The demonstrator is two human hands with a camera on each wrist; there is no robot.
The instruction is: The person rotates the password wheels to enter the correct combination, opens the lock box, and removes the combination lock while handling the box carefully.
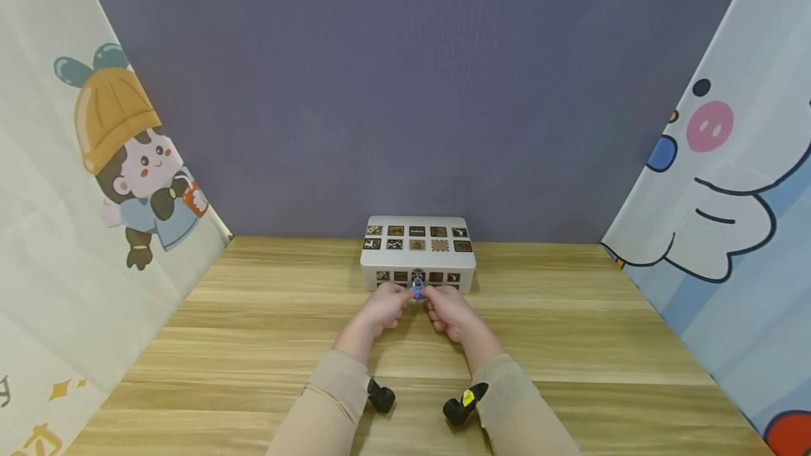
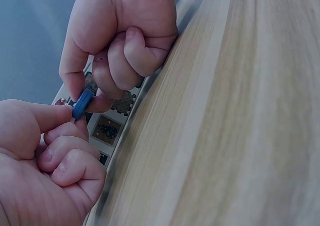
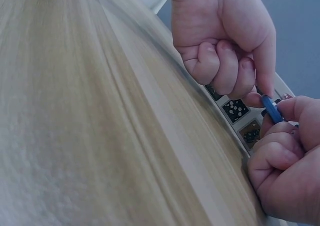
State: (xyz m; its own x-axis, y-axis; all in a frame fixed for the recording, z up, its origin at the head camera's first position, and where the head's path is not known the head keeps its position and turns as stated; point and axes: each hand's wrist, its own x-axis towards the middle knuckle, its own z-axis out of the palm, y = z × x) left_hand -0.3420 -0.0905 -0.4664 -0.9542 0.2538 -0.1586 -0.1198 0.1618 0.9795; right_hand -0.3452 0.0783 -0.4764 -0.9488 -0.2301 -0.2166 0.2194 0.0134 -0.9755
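Observation:
A small blue padlock [image 1: 417, 291] hangs at the front of a white box [image 1: 418, 260] with printed picture squares. Its metal shackle goes up toward the latch [image 1: 418, 274] on the box front. From the left side, my left hand [image 1: 386, 304] pinches the padlock between thumb and index finger. My right hand [image 1: 453, 309] pinches it the same way from the right. In the left wrist view the padlock [image 2: 82, 103] shows edge-on between both hands' fingertips, the other fingers curled in. Whether the shackle is locked cannot be told.
The box stands at the back of a wood-grain table [image 1: 253, 343], close to a grey-blue wall panel [image 1: 405, 90]. Cartoon-printed cloths, a left one [image 1: 51, 181] and a right one [image 1: 760, 245], flank the table. Black wrist cameras sit at both sleeves.

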